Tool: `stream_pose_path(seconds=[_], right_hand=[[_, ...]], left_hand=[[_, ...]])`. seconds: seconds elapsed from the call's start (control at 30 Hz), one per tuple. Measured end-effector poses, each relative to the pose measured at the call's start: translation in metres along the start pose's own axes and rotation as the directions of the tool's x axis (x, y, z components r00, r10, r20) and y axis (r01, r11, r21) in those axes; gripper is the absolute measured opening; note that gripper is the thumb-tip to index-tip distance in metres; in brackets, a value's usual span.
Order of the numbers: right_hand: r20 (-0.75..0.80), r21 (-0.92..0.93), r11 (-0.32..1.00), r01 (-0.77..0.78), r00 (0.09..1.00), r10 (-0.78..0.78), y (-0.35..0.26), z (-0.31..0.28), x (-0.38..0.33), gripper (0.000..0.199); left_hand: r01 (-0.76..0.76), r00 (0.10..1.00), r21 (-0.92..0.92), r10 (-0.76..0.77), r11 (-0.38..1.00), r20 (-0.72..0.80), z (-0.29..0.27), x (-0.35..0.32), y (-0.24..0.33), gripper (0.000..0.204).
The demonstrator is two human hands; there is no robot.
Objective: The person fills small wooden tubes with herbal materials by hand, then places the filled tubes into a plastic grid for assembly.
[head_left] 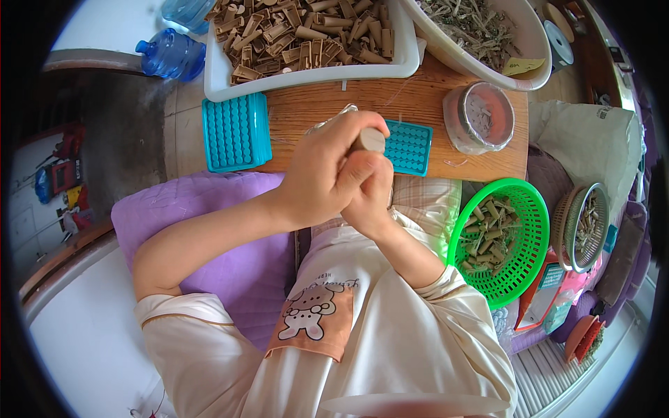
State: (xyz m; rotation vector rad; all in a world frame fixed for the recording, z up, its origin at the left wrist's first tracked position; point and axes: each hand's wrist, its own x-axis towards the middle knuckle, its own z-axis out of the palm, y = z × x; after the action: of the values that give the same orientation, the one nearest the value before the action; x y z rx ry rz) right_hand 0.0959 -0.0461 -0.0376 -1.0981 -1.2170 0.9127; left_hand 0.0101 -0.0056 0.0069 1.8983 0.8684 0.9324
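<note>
My left hand [322, 171] and my right hand [368, 191] are pressed together over the near edge of a low wooden table [418, 104]. Both close around a short tan paper tube [368, 140], whose round end pokes up between the fingers. A bit of clear plastic [334, 115] shows behind my left hand. Just right of the hands lies a small teal perforated tray [409, 146]. A larger teal perforated tray [235, 131] rests at the table's left end.
A white tray [223, 83] full of tan tubes sits at the table's far side, beside a white bowl [533, 42] of dried herb. A lidded clear jar [479, 117] stands at right. A green basket [526, 244] of filled tubes, a wire sieve [584, 226] and a purple cushion [209, 202] surround my lap.
</note>
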Motion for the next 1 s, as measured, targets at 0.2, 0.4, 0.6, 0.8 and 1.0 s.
stream_pose_path(seconds=[0.2, 0.4, 0.6, 0.8, 1.0], right_hand=[[0.058, -0.021, 0.981, -0.193, 0.979, 0.194, 0.005, -0.007, 0.008, 0.011], [0.372, 0.246, 0.79, -0.561, 0.808, 0.458, 0.005, -0.034, 0.008, 0.027], [0.479, 0.044, 0.888, -0.457, 0.79, 0.383, -0.009, -0.078, 0.025, 0.018], [-0.061, -0.752, 0.654, -0.084, 0.996, 0.058, 0.056, -0.201, 0.071, 0.015], [0.237, -0.96, 0.226, 0.163, 0.904, 0.355, 0.099, -0.229, 0.098, 0.014]], left_hand=[[0.372, 0.928, -0.506, -0.33, 0.779, 0.175, -0.003, 0.008, -0.013, 0.035], [0.675, 0.717, -0.679, -0.475, 0.289, 0.51, -0.008, 0.008, -0.017, 0.037], [0.621, 0.749, -0.749, -0.458, 0.233, 0.479, -0.013, 0.013, -0.019, 0.035], [0.55, 0.797, -0.786, -0.46, 0.282, 0.392, -0.028, 0.025, -0.016, 0.029], [0.593, 0.708, -0.775, -0.598, 0.217, 0.375, -0.023, 0.025, -0.016, 0.03]])
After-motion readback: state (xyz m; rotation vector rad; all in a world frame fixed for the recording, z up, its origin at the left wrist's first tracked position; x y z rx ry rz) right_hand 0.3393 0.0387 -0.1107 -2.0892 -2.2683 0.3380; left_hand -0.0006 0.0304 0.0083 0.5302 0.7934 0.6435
